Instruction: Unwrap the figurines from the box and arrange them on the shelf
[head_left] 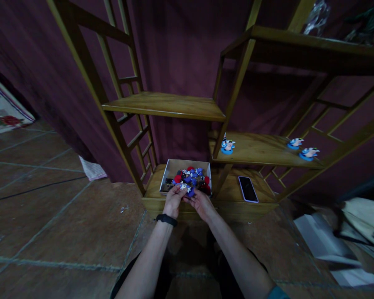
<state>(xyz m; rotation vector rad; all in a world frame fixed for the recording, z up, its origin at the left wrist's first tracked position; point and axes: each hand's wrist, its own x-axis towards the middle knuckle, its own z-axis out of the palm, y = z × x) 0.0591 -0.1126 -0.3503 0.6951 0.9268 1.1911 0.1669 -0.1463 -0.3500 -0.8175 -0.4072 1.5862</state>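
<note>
An open cardboard box (174,165) stands on the lowest shelf, with several small purple, red and black figurines inside. At its front edge, a purple and white figurine (187,189) is held between both my hands. My left hand (173,201), with a black band on the wrist, pinches it from the left. From the right, the fingers of my right hand (202,202) close on its lower side. The fingertips partly cover the figurine, so its exact shape is unclear.
Blue-based figurines (227,146) stand on the right middle shelf (255,149). A phone (248,189) lies on the lower shelf to the right. Above the box is a wooden shelf (165,104). White boxes (324,238) and a pale bag (366,216) lie on the floor at right.
</note>
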